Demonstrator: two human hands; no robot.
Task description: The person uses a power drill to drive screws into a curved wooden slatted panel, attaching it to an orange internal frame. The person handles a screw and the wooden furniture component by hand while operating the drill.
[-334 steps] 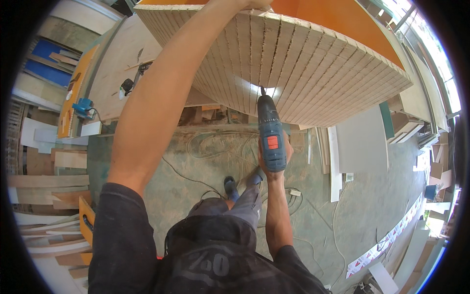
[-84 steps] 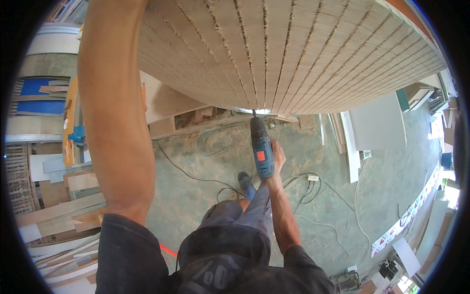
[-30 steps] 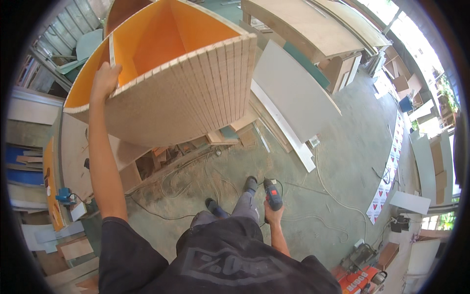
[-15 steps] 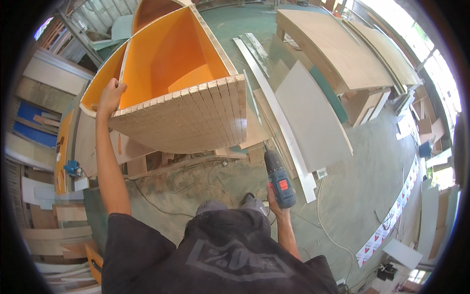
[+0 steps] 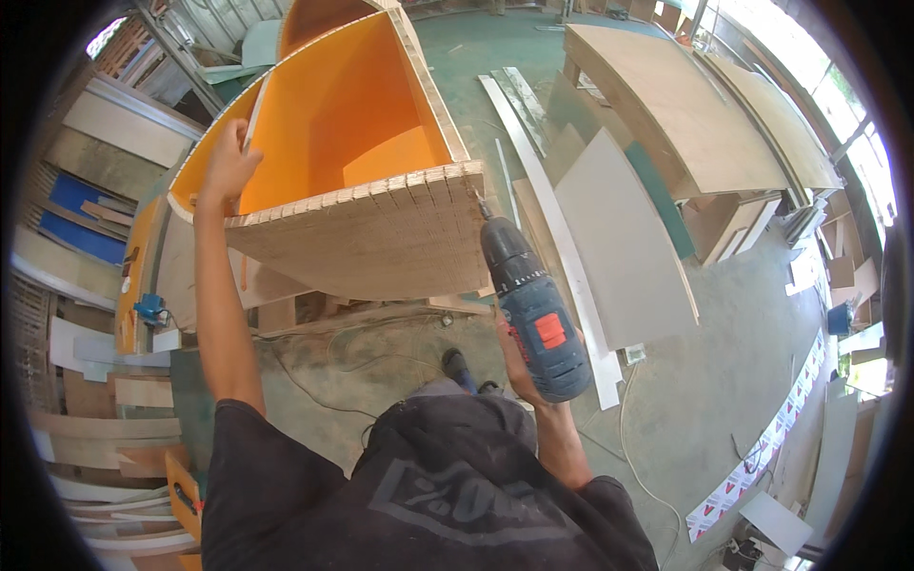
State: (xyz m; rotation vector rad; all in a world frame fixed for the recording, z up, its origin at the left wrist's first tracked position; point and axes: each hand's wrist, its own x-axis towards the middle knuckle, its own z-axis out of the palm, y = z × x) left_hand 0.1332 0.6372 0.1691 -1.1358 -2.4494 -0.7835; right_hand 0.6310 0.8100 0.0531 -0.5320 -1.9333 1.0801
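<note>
A large curved wooden shell (image 5: 367, 243) with orange inner walls stands ahead of me, its near face marked by rows of cut slots along the top edge. My left hand (image 5: 228, 167) is at its left, with the thumb and fingers around the edge of the upright divider (image 5: 259, 114). In my right hand (image 5: 519, 366) is a dark blue cordless drill (image 5: 538, 319) with a red patch, gripped by its handle. The drill points up and away, its bit close to the shell's near right corner. Whether the bit touches the wood is hard to tell.
To the right lie a long white strip (image 5: 562, 257) and a grey panel (image 5: 624, 252). Behind them stands a curved plywood piece (image 5: 681, 105). A cable (image 5: 305, 385) runs over the floor near my feet. Stacked boards (image 5: 105, 428) line the left side.
My right hand has raised the drill toward the shell's near right corner. The left hand has shifted from the shell's near edge up along the divider. The view has turned slightly.
</note>
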